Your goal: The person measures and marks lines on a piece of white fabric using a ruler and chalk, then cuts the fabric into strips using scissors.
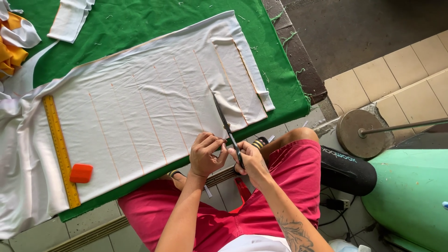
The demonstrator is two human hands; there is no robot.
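Observation:
A white fabric sheet [140,107] marked with several orange chalk lines lies on a green table cover [154,18]. My right hand [252,161] grips the handles of dark scissors [226,126], whose blades point up along a chalk line into the cloth. My left hand [205,154] pinches the near edge of the fabric just left of the blades. Cut strips [245,74] lie at the right end of the sheet.
A yellow ruler [58,144] and an orange chalk block [81,173] rest on the cloth at left. White and yellow fabric pieces [14,37] sit at top left. A round metal stand base [360,133], a black bag [347,170] and a green rounded object [410,196] are at right.

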